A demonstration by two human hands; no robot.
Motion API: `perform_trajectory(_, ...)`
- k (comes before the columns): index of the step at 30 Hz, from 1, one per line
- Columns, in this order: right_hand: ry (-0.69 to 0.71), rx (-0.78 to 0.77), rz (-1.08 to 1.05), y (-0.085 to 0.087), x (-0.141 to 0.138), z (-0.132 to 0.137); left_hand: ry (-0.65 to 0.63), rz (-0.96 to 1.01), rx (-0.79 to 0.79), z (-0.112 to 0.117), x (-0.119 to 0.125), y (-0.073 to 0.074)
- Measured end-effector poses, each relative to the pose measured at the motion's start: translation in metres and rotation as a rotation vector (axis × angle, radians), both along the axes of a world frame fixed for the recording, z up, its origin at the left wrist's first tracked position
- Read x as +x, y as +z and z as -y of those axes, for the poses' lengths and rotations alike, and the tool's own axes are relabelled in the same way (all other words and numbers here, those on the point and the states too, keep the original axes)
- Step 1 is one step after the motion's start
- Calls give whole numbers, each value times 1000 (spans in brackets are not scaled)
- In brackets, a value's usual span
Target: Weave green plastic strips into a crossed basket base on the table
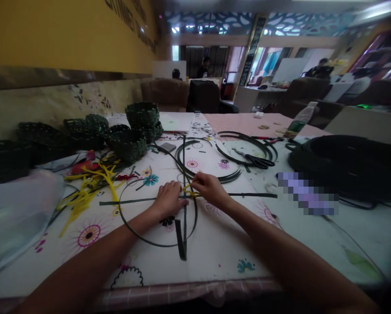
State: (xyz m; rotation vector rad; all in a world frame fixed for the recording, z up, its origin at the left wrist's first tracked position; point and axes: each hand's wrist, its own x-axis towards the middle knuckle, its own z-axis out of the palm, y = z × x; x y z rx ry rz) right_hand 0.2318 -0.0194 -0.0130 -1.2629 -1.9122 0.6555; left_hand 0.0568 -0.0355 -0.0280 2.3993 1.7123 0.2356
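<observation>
From my remote seat I'm watching both forearms reaching in from the near edge of the table (215, 266). The left hand (169, 197) is lying palm down, fingers bent over the long dark strip (254, 196) — whether they're gripping it, I cannot tell. The right hand (209, 187) is curling closed, thumb and forefinger pinching a yellow tie (192, 193) where that strip is crossing the upright strip (184, 152), between the hands. Woven green baskets (141, 114) are standing far left, their insides too dark to read. A clear bottle (302, 120) is showing green low down. Dark lettering (130, 13) is running along the yellow wall (67, 35), too blurred for me to read surely.
</observation>
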Motion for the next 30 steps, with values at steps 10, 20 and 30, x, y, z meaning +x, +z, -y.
perform_trajectory(10,-7,-51,-209,-11,-7,8,-23,-3,-8,1,1,3)
perform_trajectory(20,-128,99,-180,-8,-8,10,-25,-5,-15,2,3,3)
perform_trajectory(30,-152,76,21,-12,-9,7,-13,35,-22,6,0,3)
